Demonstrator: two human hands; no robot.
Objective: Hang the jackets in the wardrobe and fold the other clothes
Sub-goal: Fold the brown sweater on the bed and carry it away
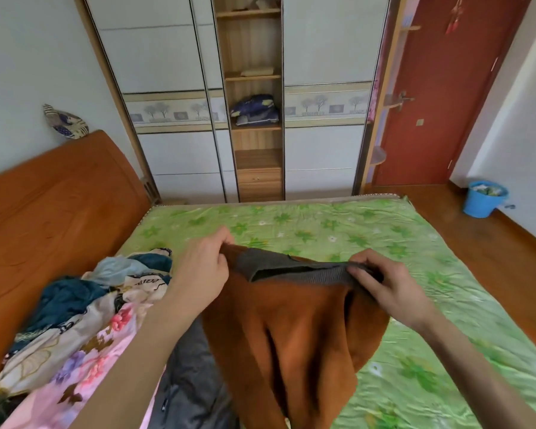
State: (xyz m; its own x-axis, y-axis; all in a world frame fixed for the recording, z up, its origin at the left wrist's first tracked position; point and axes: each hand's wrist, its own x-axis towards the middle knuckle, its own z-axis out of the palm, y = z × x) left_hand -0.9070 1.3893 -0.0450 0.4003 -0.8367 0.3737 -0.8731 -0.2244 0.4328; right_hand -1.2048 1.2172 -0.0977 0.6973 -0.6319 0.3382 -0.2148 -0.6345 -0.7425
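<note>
A rust-brown fleecy garment [297, 342] with a grey ribbed band [294, 267] hangs above the green floral bed [338, 230]. My left hand [203, 267] pinches the band's left end. My right hand [384, 286] grips its right end, so the band is stretched between them. The cloth drapes down toward me. A pile of mixed clothes [75, 320] lies on the bed's left side. A dark grey garment [189, 382] lies under my left forearm. The wardrobe [174, 72] stands beyond the bed with its white sliding doors closed.
Open wooden shelves [254, 125] in the wardrobe's middle hold a folded dark blue bundle [254, 109]. An orange wooden headboard [50, 205] stands at the left. A red door [440, 97] and a blue bucket [483, 199] on the wood floor are at the right.
</note>
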